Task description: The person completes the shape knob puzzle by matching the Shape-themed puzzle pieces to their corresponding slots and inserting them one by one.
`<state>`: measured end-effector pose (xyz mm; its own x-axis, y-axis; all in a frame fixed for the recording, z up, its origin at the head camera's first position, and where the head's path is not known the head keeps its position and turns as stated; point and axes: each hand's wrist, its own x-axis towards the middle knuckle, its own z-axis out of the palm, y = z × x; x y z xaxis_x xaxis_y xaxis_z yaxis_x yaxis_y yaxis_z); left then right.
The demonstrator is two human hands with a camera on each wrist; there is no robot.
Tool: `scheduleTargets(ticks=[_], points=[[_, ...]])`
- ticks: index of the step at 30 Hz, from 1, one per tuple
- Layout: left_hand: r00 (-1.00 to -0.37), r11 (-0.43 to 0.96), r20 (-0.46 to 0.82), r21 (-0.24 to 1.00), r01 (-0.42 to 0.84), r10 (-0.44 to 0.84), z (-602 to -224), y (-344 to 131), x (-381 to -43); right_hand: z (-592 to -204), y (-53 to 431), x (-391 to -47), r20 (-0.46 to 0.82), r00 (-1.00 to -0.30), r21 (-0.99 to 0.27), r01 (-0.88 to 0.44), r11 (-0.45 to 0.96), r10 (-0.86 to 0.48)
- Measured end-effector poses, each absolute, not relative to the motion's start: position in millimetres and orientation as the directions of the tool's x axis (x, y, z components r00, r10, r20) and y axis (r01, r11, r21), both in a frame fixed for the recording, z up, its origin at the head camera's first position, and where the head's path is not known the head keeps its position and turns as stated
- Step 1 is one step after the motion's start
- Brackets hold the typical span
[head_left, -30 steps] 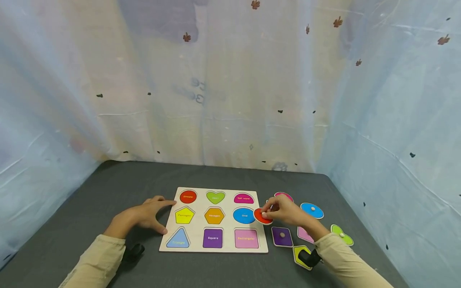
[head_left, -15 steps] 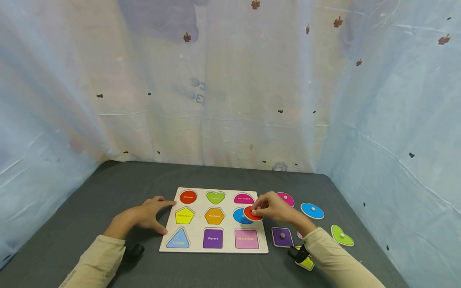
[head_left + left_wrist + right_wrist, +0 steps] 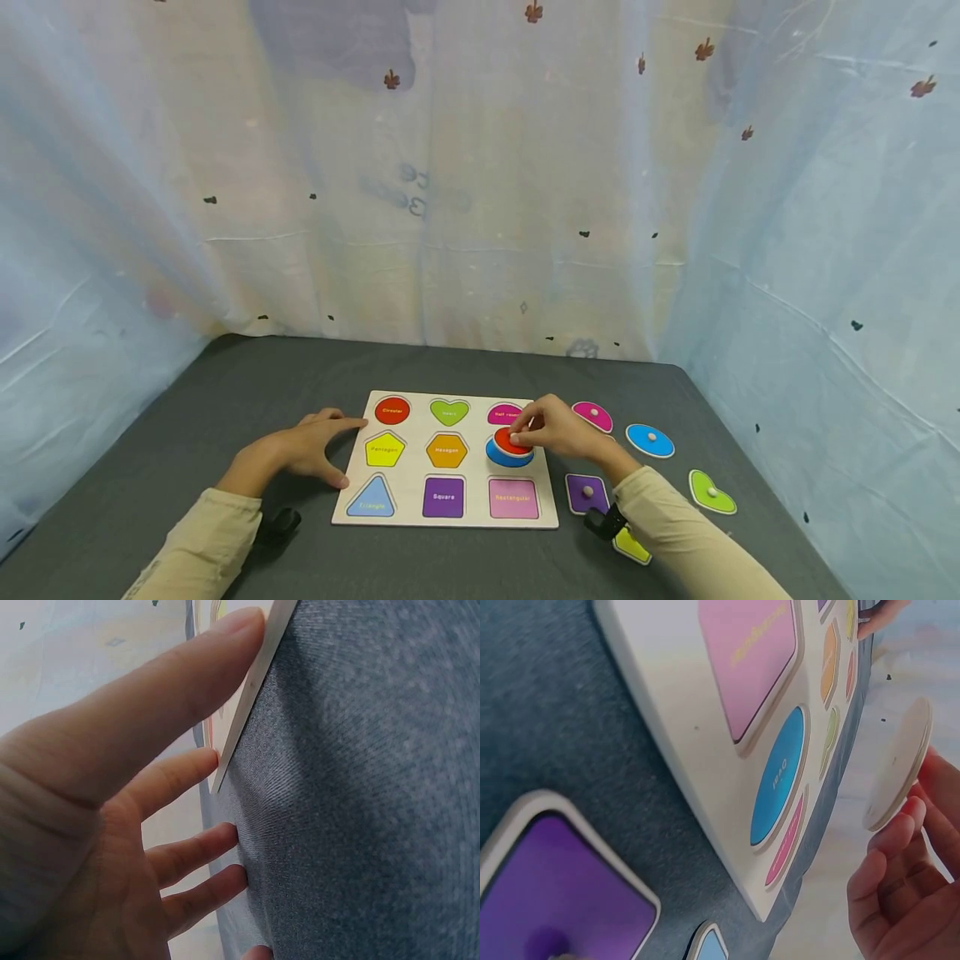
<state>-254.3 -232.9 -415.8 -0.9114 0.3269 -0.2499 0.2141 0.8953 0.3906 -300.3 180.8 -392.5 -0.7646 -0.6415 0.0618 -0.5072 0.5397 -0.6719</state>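
Observation:
With the tips of thumb and fingers, my right hand [image 3: 558, 428] pinches a red round puzzle piece [image 3: 504, 441]. The piece is held above the board's blue oval slot, covering part of it in the head view; its pale underside shows in the right wrist view, apart from the board. The wooden shape puzzle board [image 3: 477, 462] lies flat, with colored, labelled slots in three rows. My left hand [image 3: 313, 446] rests at its left side. The thumb touches the lower left edge and the index fingertip touches near the far left corner, both fairly straight.
Loose knobbed pieces lie right of the board: a pink half round [image 3: 591, 417], a blue oval [image 3: 649, 442], a green heart [image 3: 711, 492], a purple square [image 3: 587, 496] and a yellow piece [image 3: 632, 547] partly under the right wrist. A dark cloth [image 3: 420, 562] covers the table.
My right hand has carried the red round piece leftward, from beside the board's right edge to over the oval slot. The left hand and the board have stayed in place.

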Motion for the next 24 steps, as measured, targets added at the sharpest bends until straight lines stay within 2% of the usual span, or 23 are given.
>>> scheduleTargets(ticks=[12, 24], points=[[-0.911, 0.893, -0.245, 0.393, 0.218, 0.330, -412, -231, -254, -396, 163, -307, 0.085, -0.753, -0.698, -0.512, 0.500, -0.652], [-0.912, 0.894, -0.251, 0.397, 0.208, 0.324, -413, -232, -254, -395, 139, -309, 0.080, -0.776, -0.694, -0.494, 0.524, -0.625]])
